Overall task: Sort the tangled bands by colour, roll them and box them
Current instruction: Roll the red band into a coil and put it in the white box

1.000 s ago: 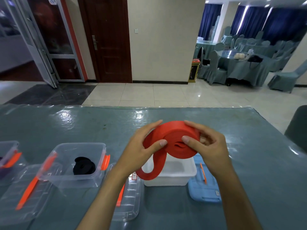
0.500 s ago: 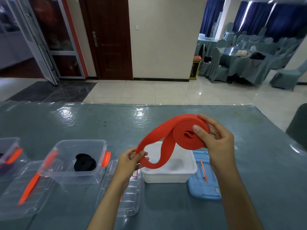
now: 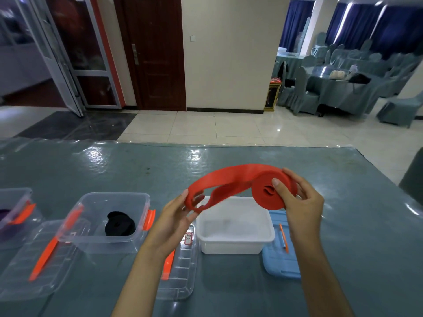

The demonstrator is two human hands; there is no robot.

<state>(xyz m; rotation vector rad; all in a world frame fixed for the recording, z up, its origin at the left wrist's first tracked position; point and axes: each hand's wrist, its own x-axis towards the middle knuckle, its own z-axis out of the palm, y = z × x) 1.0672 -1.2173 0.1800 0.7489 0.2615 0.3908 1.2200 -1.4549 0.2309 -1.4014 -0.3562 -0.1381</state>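
The left edge cuts off a clear box [image 3: 13, 209] holding something purple.

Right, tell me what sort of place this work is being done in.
Probably a banquet or function hall. Round tables with cloth-covered chairs stand in the back right, dark blue curtains hang behind them, and the floor is glossy tile.

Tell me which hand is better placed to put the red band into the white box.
Right, probably. The right hand pinches the rolled part of the red band above the white box; the left hand holds only the loose tail.
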